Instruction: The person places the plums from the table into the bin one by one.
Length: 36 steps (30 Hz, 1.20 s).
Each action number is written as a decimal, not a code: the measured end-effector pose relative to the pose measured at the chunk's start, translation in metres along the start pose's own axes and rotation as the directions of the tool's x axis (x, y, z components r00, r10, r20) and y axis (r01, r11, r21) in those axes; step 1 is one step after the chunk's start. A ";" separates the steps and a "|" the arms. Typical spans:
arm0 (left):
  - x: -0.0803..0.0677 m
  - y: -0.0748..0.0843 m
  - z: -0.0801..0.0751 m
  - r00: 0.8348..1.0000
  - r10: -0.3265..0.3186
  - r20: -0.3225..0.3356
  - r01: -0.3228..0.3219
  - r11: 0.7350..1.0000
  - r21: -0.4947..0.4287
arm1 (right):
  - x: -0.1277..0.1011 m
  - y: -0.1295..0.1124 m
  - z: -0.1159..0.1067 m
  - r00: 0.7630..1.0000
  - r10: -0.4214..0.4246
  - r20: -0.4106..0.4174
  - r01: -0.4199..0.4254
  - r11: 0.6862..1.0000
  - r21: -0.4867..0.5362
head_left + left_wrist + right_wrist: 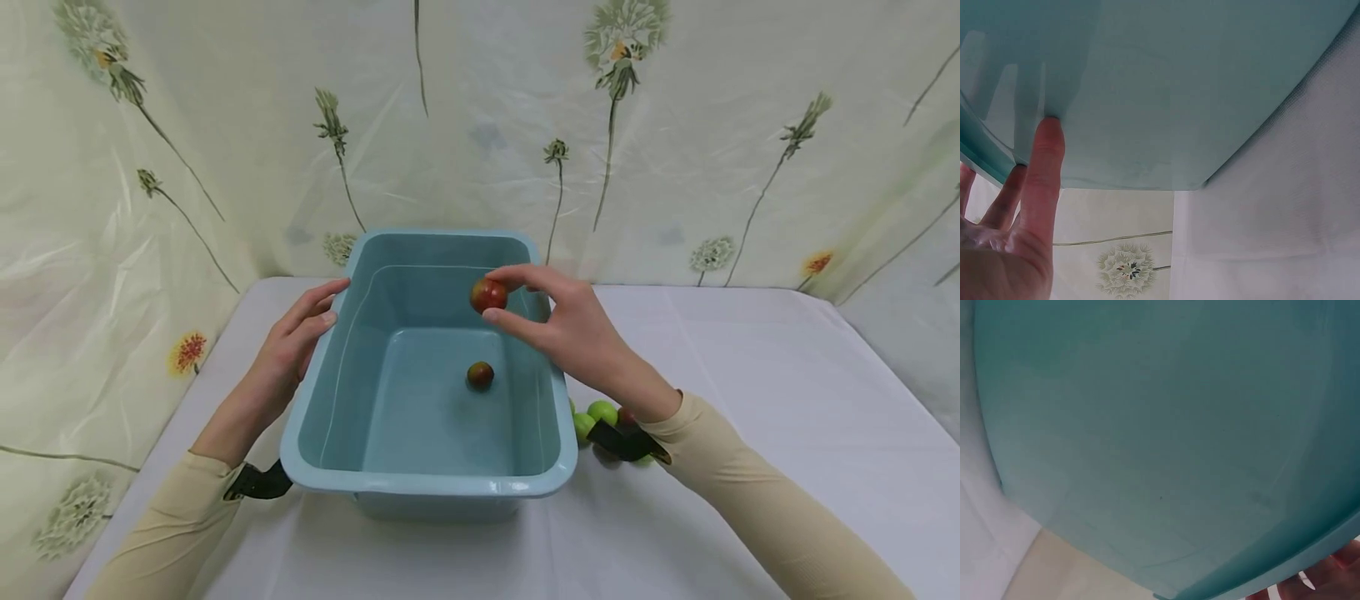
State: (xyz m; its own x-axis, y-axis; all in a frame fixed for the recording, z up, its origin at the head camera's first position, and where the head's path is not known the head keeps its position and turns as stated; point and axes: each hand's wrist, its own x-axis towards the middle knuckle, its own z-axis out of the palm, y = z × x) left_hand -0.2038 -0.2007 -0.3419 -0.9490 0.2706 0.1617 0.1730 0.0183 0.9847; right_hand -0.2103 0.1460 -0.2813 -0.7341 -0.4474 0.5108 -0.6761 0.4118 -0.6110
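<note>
A light blue plastic basin (427,485) stands on the table. My right hand (573,325) is over its right rim, thumb and fingertips pinching a small, round, glossy red-green fruit (489,296) above the inside. Another fruit (480,375), darker and brownish red-green, lies on the basin floor. At the left side, my left hand (288,342) has its fingers extended along the rim. The left wrist view shows a fingertip (1052,125) against the outer wall. In the right wrist view the outer wall (1147,437) fills most of the picture, and the fingers appear only at the lower right corner.
Several green fruits (602,412) and a red one (625,417) lie right of the basin, partly hidden by the right wrist's black strap (626,442). A white cloth (735,375) covers the table. Behind it hangs a dandelion-print curtain (465,125).
</note>
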 end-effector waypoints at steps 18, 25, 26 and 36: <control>-0.001 0.000 0.002 1.000 -0.009 -0.001 0.009 1.000 0.001 | 0.014 -0.006 0.006 0.919 0.089 0.384 -0.055 0.993 -0.100; -0.001 0.000 0.002 1.000 0.005 -0.001 -0.005 1.000 0.001 | 0.015 -0.006 0.007 0.922 0.095 0.375 -0.040 0.988 -0.151; -0.001 0.000 0.002 1.000 0.006 -0.001 -0.006 1.000 0.001 | 0.015 -0.006 0.007 0.923 0.094 0.374 -0.037 0.987 -0.156; -0.002 0.000 0.002 1.000 0.008 -0.005 -0.008 1.000 -0.005 | 0.014 -0.006 0.009 0.931 0.075 0.357 -0.028 0.990 -0.135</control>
State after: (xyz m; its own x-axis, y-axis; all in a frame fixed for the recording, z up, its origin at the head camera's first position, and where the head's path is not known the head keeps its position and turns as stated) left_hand -0.2015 -0.1990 -0.3420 -0.9488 0.2661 0.1703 0.1797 0.0111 0.9837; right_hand -0.2160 0.1306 -0.2759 -0.7119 -0.6691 0.2133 -0.6574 0.5280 -0.5377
